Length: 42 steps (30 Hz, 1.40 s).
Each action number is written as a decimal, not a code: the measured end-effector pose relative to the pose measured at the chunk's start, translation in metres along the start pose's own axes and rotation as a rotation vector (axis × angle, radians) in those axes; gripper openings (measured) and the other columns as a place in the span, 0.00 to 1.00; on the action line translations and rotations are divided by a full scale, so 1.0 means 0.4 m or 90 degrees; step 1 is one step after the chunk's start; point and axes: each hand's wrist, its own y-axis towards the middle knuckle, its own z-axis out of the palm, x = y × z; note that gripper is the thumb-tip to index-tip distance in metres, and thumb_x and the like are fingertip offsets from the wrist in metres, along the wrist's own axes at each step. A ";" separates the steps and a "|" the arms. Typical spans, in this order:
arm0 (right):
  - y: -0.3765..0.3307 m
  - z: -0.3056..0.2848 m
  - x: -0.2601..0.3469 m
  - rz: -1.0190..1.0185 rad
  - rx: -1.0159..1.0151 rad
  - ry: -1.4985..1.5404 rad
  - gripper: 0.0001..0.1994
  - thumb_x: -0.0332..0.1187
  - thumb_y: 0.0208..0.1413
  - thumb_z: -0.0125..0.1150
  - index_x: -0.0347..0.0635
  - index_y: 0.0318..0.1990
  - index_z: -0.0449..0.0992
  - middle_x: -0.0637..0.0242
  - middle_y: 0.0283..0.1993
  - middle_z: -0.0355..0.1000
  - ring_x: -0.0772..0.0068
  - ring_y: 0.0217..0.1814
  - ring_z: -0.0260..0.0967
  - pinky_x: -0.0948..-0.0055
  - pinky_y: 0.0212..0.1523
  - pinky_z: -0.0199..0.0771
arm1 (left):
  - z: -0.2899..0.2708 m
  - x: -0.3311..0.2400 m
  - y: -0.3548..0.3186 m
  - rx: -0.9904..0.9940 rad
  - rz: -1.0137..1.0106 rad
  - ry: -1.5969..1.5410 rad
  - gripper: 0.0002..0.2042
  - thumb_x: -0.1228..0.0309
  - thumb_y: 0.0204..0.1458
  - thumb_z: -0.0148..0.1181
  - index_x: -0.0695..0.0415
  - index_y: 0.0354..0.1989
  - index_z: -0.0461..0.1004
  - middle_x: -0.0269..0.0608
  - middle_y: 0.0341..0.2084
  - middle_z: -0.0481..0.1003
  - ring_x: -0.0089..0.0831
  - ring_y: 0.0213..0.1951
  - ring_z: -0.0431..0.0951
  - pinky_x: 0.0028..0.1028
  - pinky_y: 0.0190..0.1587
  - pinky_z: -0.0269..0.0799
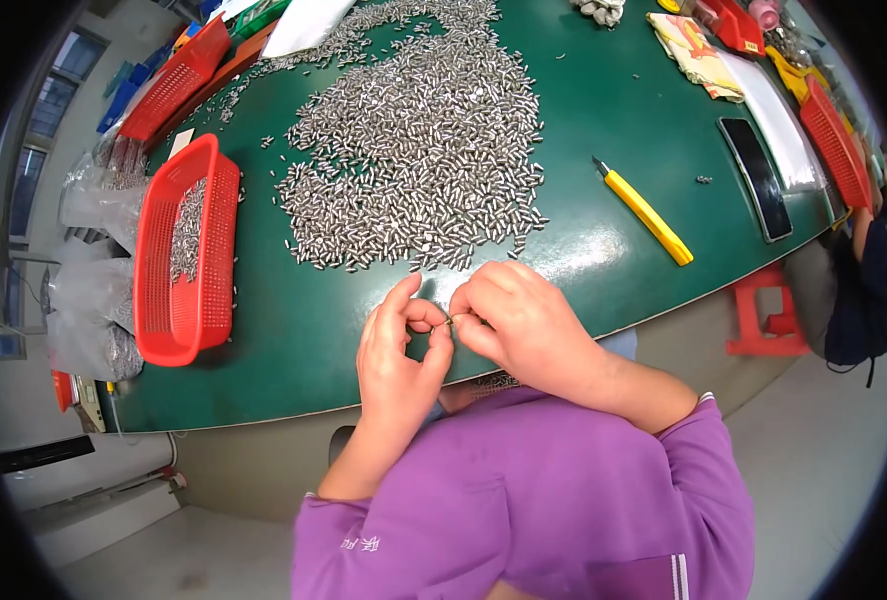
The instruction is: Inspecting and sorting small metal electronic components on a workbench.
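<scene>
Close to the table's near edge, my left hand and my right hand meet fingertip to fingertip. Thumb and index finger are pinched together on each. Between them sits a tiny dark piece, too small to name and mostly covered by the fingers. Just beyond the hands spreads a wide heap of small silver metal pieces, short and pointed like little pellets. To the left, a red perforated plastic basket holds more of the same pieces.
A yellow utility knife and a dark-screened phone lie on the right of the green table. Clear plastic bags bulge beside the basket. A red stool stands below the right edge. Another red basket is far left.
</scene>
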 end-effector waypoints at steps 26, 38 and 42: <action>0.001 -0.006 0.002 -0.005 -0.003 0.037 0.07 0.29 0.50 0.66 0.44 0.36 0.75 0.64 0.34 0.68 0.57 0.39 0.69 0.59 0.40 0.71 | -0.004 -0.013 0.003 0.005 -0.025 -0.010 0.26 0.82 0.50 0.65 0.61 0.59 0.69 0.37 0.32 0.80 0.30 0.36 0.77 0.30 0.42 0.75; 0.007 -0.007 0.012 -0.006 -0.002 -0.012 0.06 0.28 0.48 0.67 0.44 0.34 0.77 0.68 0.33 0.71 0.61 0.36 0.71 0.63 0.37 0.71 | -0.005 -0.019 0.003 0.004 -0.035 0.002 0.27 0.83 0.48 0.65 0.59 0.60 0.70 0.35 0.31 0.79 0.29 0.36 0.77 0.32 0.44 0.74; 0.008 -0.008 0.011 0.010 0.003 0.014 0.05 0.28 0.49 0.65 0.43 0.33 0.75 0.66 0.33 0.71 0.60 0.35 0.71 0.62 0.37 0.71 | -0.004 -0.015 0.001 0.000 -0.028 -0.019 0.27 0.83 0.49 0.65 0.58 0.60 0.70 0.35 0.31 0.80 0.29 0.36 0.77 0.30 0.42 0.74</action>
